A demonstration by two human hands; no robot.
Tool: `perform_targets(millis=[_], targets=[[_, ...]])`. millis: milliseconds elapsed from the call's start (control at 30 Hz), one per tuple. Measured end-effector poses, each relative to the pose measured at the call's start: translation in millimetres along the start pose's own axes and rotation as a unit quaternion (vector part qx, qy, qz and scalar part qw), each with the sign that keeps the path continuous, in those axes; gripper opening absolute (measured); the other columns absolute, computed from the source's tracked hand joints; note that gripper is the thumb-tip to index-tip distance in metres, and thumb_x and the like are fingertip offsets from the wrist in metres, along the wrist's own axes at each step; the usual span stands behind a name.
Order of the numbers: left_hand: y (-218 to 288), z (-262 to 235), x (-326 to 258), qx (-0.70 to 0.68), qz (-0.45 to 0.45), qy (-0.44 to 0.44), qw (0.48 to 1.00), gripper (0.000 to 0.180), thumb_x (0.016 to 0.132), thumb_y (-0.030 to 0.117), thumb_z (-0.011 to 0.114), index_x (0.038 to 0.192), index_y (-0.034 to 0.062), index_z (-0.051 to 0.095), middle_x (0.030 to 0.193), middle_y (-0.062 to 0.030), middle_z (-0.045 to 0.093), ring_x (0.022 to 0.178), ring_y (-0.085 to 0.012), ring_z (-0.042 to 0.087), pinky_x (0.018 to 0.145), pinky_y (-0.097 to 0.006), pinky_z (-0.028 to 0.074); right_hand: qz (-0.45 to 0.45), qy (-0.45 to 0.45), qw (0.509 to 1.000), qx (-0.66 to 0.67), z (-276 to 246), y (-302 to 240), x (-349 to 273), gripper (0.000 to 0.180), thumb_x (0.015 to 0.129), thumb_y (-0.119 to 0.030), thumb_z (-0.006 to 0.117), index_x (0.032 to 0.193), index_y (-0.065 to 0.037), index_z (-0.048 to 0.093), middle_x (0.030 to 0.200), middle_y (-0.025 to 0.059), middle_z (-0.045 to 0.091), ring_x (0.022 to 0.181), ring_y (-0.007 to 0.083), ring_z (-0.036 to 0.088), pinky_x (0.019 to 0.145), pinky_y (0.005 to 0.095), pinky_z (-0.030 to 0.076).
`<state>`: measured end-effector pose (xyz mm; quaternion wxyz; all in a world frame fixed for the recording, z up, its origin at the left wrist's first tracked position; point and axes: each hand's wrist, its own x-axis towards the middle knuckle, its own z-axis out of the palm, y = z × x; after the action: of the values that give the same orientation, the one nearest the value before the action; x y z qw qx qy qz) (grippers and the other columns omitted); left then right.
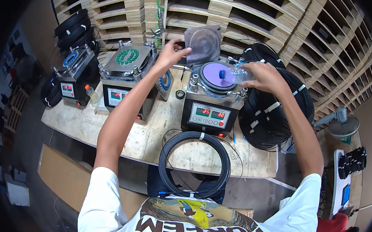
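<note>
Right hand: my fingers wrap a clear bottle, upper right of centre, blue cap tipped toward the purple disc. Bottle likely light, thin-walled, squeezable, slick if wet; hold round the body. Left hand, upper centre: thumb and fingers parted at the left edge of a square plate; whether I grip it, cannot tell. Plate looks stiff, weightier; take by the rim. Bottle's base hidden in my palm; liquid level, cap-to-disc contact unclear.
</note>
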<state>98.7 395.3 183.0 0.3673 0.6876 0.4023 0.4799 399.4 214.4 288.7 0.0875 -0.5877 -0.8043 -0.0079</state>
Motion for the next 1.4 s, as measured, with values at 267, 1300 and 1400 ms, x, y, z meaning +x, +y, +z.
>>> perform_targets(millis=[267,1300,1400], targets=[[-41.0,34.7,16.3,0.037,0.034,-0.062,0.997,0.033,0.087,0.019,0.076,0.114,0.0012,0.070,0.093,-0.0114,0.074,0.081,-0.0169,0.069,0.077,-0.034,0.052,-0.065,-0.139,0.964,-0.218,-17.1,-40.1,51.1,0.049,0.072,-0.022,0.085,0.118,-0.017,0.072,0.105,0.0071,0.073,0.110,0.0264,0.065,0.090,0.0468,0.043],[-31.7,41.5,8.0,0.027,0.044,-0.044,0.998,0.024,0.089,0.010,0.073,0.111,-0.0013,0.069,0.083,-0.0106,0.075,0.071,-0.0112,0.064,0.071,-0.031,0.051,-0.084,-0.082,0.969,-0.219,7.6,-20.7,110.3,0.044,0.069,-0.018,0.085,0.111,-0.015,0.075,0.103,0.0097,0.074,0.106,0.0289,0.067,0.084,0.0446,0.047],[-30.6,39.0,7.6,0.045,0.030,-0.050,0.997,0.025,0.089,0.010,0.073,0.111,-0.0006,0.069,0.086,-0.0113,0.075,0.074,-0.0116,0.066,0.073,-0.031,0.051,-0.088,-0.048,0.970,-0.223,8.9,7.2,102.9,0.044,0.068,-0.019,0.086,0.110,-0.016,0.075,0.102,0.0089,0.073,0.104,0.0293,0.067,0.082,0.0439,0.049]])
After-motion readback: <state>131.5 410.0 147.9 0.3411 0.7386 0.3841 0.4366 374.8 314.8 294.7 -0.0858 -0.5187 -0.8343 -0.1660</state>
